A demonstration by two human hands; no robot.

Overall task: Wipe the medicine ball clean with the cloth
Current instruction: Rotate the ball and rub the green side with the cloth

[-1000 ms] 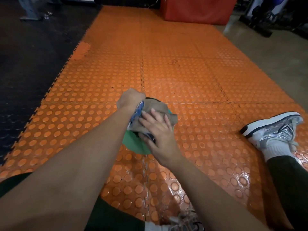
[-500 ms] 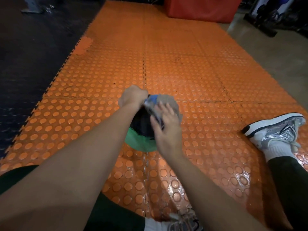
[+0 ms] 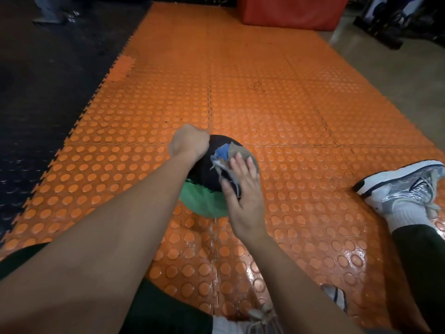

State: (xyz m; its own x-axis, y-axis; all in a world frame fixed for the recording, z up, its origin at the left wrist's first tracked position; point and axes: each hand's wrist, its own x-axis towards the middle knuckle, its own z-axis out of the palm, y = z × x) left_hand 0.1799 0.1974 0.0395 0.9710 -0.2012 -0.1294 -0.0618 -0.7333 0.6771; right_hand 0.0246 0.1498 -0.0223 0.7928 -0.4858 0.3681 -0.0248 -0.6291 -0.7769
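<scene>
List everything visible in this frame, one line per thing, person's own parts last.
ball: 1, black and green, on the mat between the hands
cloth: 1, grey-brown and blue, frayed, on the ball's right side
mat: 1, orange, studded tiles, wet and glossy near the person
dark floor: 1, black, left of the mat
box: 1, red, far end of the mat
shoes: 2, white and silver, right and bottom edge
left hand: 1, curled on the ball's far left
right hand: 1, flat, pressing the cloth

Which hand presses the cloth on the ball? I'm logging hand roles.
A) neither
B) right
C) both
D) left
B: the right hand lies flat on the cloth on the ball, while the left hand steadies the ball's far side.
</scene>
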